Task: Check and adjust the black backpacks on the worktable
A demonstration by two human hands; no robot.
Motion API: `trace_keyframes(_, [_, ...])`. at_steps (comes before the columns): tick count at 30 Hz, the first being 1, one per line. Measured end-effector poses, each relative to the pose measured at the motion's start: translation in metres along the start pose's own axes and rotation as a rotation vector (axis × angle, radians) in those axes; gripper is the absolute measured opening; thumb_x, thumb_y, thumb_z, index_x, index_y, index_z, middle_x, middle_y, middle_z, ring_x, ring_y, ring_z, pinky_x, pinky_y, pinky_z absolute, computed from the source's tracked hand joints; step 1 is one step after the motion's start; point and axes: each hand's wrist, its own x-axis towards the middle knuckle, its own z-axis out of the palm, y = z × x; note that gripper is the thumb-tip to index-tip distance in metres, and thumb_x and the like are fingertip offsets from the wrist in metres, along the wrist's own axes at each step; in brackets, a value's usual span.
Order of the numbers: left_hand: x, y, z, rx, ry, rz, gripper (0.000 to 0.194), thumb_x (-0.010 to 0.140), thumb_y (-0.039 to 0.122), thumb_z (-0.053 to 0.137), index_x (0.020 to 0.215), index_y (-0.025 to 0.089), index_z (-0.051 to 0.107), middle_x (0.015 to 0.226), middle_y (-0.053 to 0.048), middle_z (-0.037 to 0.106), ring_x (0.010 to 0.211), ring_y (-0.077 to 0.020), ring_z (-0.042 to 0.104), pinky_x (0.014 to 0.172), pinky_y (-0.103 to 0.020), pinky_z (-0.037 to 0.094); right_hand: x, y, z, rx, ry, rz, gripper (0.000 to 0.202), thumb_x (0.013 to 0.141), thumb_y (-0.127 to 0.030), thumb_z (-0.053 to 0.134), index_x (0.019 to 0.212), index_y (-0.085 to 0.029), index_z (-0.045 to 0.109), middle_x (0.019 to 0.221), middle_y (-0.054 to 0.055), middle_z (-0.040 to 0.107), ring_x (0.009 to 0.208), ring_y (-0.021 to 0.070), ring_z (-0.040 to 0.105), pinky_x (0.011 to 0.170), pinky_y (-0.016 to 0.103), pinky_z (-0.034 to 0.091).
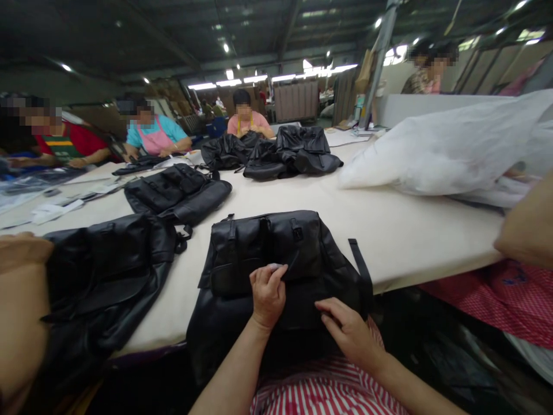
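You sat at a long cream tabletop (pixel 410 230) in a big workshop with strip lights overhead. Nearest you, a black leather bag (pixel 276 259) lay across the tabletop's front edge and hung down toward your striped lap. Your left hand (pixel 268 295) rested on the bag's front, its fingers (pixel 273 272) curled narrow and pinched on a small pale bit at the edge of the front pocket flap; what that bit was, the picture does not tell. Your right hand (pixel 351 334) lay low on the bag's hanging part, fingers loosely bent and pressed flat to the leather, gripping nothing. A black strap (pixel 361 266) ran off the bag's right side toward the table edge. Whether the bag's pockets held anything could not be seen, as they were closed.

To your left a second black bag (pixel 103 271) slumped over the edge, just beside a co-worker's arm (pixel 21 300). Behind it lay a third black bag (pixel 179 193), and farther back a heap of black bags (pixel 276 151). A bulky white plastic sack (pixel 449 150) sat at the right. At the far side three seated people (pixel 155 134) worked at the tabletop.
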Motion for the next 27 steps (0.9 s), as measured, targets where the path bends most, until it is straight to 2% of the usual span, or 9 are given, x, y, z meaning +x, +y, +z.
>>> trace_keyframes(4, [-0.003,0.0,-0.002,-0.018,0.071,0.042,0.038,0.076,-0.002,0.048,0.103,0.021,0.063,0.087,-0.005,0.058,0.083,-0.0161,0.054,0.078,-0.033,0.038,-0.027,0.021,0.016,-0.493,0.011,-0.4,0.043,0.087,-0.004,0.037,0.122,-0.023,0.054,0.13,0.009,0.05,0.12,0.0234,0.044,0.096,0.04,0.039])
trace_keyframes(7, [-0.002,0.004,-0.004,-0.021,0.068,0.071,0.032,0.077,-0.001,0.052,0.092,0.023,0.066,0.085,-0.004,0.057,0.082,-0.0155,0.053,0.078,-0.032,0.037,-0.024,0.028,0.031,-0.718,0.06,-0.592,0.045,0.089,-0.006,0.038,0.126,-0.026,0.052,0.135,0.006,0.046,0.125,0.0249,0.038,0.1,0.043,0.031])
trace_keyframes(11, [0.0,0.008,-0.007,-0.025,0.057,0.075,0.024,0.078,0.002,0.054,0.08,0.022,0.067,0.081,-0.003,0.057,0.08,-0.0146,0.052,0.077,-0.031,0.036,-0.001,0.025,0.037,-0.762,0.065,-0.769,0.04,0.093,-0.01,0.037,0.125,-0.029,0.053,0.132,0.003,0.05,0.124,0.021,0.04,0.104,0.041,0.025])
trace_keyframes(14, [-0.002,0.006,-0.007,-0.028,0.058,0.074,0.025,0.079,0.001,0.051,0.086,0.02,0.066,0.081,-0.004,0.058,0.081,-0.0147,0.053,0.077,-0.031,0.037,0.013,0.018,0.032,-0.703,0.031,-0.851,0.032,0.094,-0.016,0.042,0.12,-0.028,0.055,0.127,0.003,0.055,0.12,0.021,0.045,0.1,0.041,0.03])
trace_keyframes(17, [-0.005,0.002,-0.006,-0.01,0.036,0.082,0.031,0.079,0.001,0.047,0.097,0.019,0.064,0.084,-0.005,0.059,0.083,-0.0154,0.054,0.078,-0.032,0.038,0.02,0.008,0.023,-0.583,0.018,-0.84,0.024,0.092,-0.019,0.048,0.115,-0.021,0.056,0.12,0.006,0.059,0.118,0.0239,0.048,0.093,0.042,0.039])
trace_keyframes(20, [0.0,0.003,-0.009,0.039,-0.072,0.036,0.031,0.08,0.004,0.05,0.097,0.024,0.066,0.085,-0.004,0.06,0.084,-0.0163,0.055,0.08,-0.034,0.036,0.028,-0.005,0.014,-0.39,0.064,-0.722,0.025,0.092,-0.015,0.046,0.116,-0.016,0.051,0.113,0.009,0.063,0.11,0.022,0.054,0.087,0.039,0.044])
trace_keyframes(22, [0.009,0.007,-0.015,0.114,-0.206,-0.037,0.028,0.079,0.008,0.053,0.094,0.027,0.068,0.085,-0.003,0.061,0.083,-0.0175,0.055,0.08,-0.035,0.035,0.037,-0.015,0.01,-0.255,0.139,-0.592,0.026,0.093,-0.013,0.043,0.117,-0.018,0.051,0.105,0.008,0.065,0.099,0.0187,0.059,0.084,0.035,0.047])
trace_keyframes(24, [0.022,0.013,-0.025,0.186,-0.366,-0.108,0.027,0.079,0.01,0.054,0.093,0.028,0.069,0.086,-0.003,0.061,0.084,-0.0192,0.055,0.079,-0.037,0.034,0.05,-0.024,0.004,-0.15,0.198,-0.442,0.023,0.094,-0.018,0.041,0.113,-0.019,0.054,0.098,0.006,0.067,0.089,0.0179,0.061,0.082,0.033,0.047])
trace_keyframes(27, [0.041,0.016,-0.041,0.142,-0.599,-0.191,0.028,0.079,0.012,0.051,0.093,0.028,0.069,0.086,-0.003,0.063,0.085,-0.0201,0.057,0.077,-0.036,0.036,0.074,-0.036,-0.008,0.024,0.198,-0.156,0.024,0.095,-0.03,0.04,0.102,-0.019,0.06,0.092,0.005,0.068,0.086,0.0201,0.062,0.082,0.033,0.046])
